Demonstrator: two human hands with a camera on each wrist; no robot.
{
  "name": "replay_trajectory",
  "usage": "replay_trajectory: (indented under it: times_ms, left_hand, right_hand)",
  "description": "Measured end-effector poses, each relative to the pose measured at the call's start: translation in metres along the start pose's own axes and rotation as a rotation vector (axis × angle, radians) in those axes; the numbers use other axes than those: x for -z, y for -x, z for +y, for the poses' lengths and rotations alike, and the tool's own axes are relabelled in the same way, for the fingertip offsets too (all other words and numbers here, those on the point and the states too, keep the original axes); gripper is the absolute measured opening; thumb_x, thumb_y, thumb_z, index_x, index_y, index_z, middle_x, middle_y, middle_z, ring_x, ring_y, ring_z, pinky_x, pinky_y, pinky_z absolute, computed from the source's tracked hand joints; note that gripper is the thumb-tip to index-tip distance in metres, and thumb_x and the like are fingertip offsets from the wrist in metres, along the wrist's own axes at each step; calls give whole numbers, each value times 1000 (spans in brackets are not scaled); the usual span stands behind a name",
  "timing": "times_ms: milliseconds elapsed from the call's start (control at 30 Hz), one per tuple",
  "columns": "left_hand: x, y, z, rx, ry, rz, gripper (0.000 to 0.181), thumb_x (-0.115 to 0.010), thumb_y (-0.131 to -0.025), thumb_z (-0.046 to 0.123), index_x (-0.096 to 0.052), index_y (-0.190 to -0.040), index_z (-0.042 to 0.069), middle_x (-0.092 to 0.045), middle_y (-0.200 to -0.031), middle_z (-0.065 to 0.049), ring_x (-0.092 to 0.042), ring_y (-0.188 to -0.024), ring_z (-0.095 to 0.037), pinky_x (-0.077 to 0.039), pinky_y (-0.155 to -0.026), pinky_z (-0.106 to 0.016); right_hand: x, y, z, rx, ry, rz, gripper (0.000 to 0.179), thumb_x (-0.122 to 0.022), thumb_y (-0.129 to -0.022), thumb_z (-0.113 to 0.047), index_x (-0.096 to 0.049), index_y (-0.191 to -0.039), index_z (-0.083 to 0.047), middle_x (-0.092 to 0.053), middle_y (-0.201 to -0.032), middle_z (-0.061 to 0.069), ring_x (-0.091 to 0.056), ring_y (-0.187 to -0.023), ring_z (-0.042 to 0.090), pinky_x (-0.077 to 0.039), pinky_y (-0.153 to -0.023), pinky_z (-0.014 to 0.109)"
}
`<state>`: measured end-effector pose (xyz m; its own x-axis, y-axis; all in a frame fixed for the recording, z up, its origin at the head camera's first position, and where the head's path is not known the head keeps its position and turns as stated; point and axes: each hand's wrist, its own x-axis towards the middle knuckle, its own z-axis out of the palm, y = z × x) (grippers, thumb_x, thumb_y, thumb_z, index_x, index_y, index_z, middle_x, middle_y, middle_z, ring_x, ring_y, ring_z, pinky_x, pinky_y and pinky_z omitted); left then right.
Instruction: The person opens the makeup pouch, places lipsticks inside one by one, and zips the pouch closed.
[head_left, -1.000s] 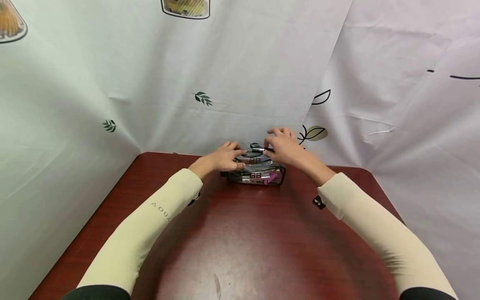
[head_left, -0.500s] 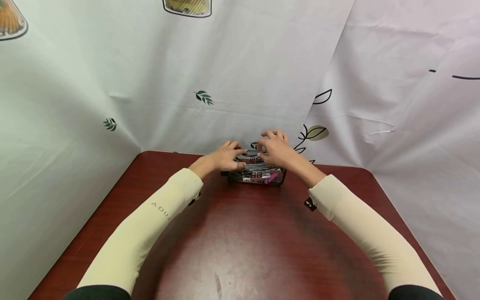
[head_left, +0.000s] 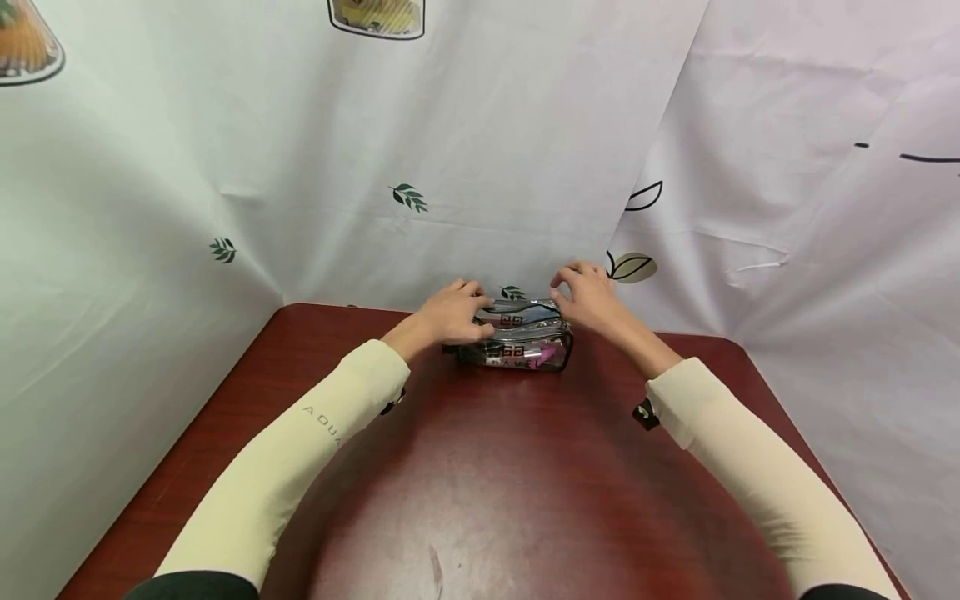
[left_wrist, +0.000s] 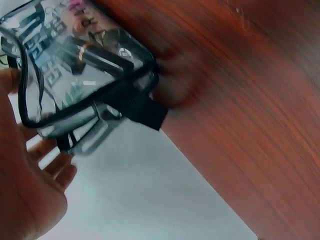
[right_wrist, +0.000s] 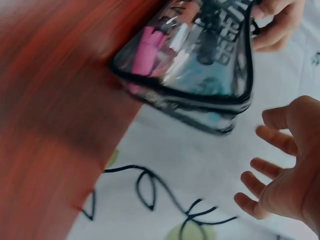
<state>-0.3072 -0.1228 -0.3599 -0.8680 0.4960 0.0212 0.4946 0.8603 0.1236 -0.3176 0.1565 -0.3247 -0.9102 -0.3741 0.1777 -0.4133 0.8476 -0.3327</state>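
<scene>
A clear cosmetic pouch (head_left: 517,352) with black piping and dark lettering stands at the far side of the table. Its zippered top gapes apart in the head view. My left hand (head_left: 453,315) grips the upper left end, thumb in front and other fingers behind. Through the plastic show a dark tube (left_wrist: 107,57) and a pink item (right_wrist: 148,50). A black fabric tab (left_wrist: 140,107) sticks out from the pouch's left end. Just off the right end, my right hand (head_left: 588,298) holds nothing, its fingers spread and slightly bent in the right wrist view (right_wrist: 295,170).
The dark red wooden table (head_left: 465,475) stretches from the pouch toward me. White printed cloth (head_left: 330,192) hangs close behind the table's far edge and along both sides. A small black device (head_left: 645,414) sits at the right wrist.
My right hand carried a dark, silver-banded tube to the pouch's open top, then drew back to the right without it. The left hand keeps its grip on the pouch.
</scene>
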Motion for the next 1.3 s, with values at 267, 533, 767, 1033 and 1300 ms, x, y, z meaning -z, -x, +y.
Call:
replay_trajectory:
  times_ms: [267, 533, 767, 1033, 1300]
  left_hand:
    - [-13, -9, 26, -2, -27, 93, 79, -52, -111, 63, -54, -168, 9, -48, -175, -19, -47, -161, -41, -39, -134, -56]
    - [-22, -19, 43, -28, 21, 12, 85, -43, -113, 71, -29, -182, 23, -35, -185, -12, -35, -171, -41, -26, -141, -58]
    - [-25, -20, 43, -29, 22, -11, 85, -42, -113, 73, -30, -181, 24, -40, -182, -12, -38, -170, -41, -26, -141, -58]
    - [-26, -19, 40, -32, 22, 0, 85, -45, -113, 73, -32, -181, 23, -42, -181, -11, -40, -168, -41, -26, -140, -59]
    - [-19, -19, 41, -19, 9, 10, 85, -45, -113, 73, -32, -181, 23, -42, -181, -12, -40, -168, -41, -27, -140, -58]
  right_hand:
    - [-24, 0, 63, -58, -122, -46, 39, -63, -108, -29, -81, -120, 3, -80, -120, 27, -71, -116, 46, -57, -103, 55]
    - [-34, 21, 76, -124, -305, -297, 43, -57, -115, -38, -82, -109, -4, -71, -105, 14, -62, -100, 30, -51, -90, 46]
    - [-26, 32, 51, -187, -303, -317, 40, -54, -113, -16, -78, -126, 13, -75, -109, 25, -54, -79, 17, -47, -73, 30]
    - [-29, 30, 51, -270, -403, -349, 43, -48, -110, -10, -73, -137, 14, -74, -115, 19, -50, -74, 10, -50, -73, 28]
    - [-22, 30, 49, -226, -435, -256, 44, -58, -116, -26, -62, -74, -13, -54, -72, -1, -47, -69, 13, -42, -70, 30]
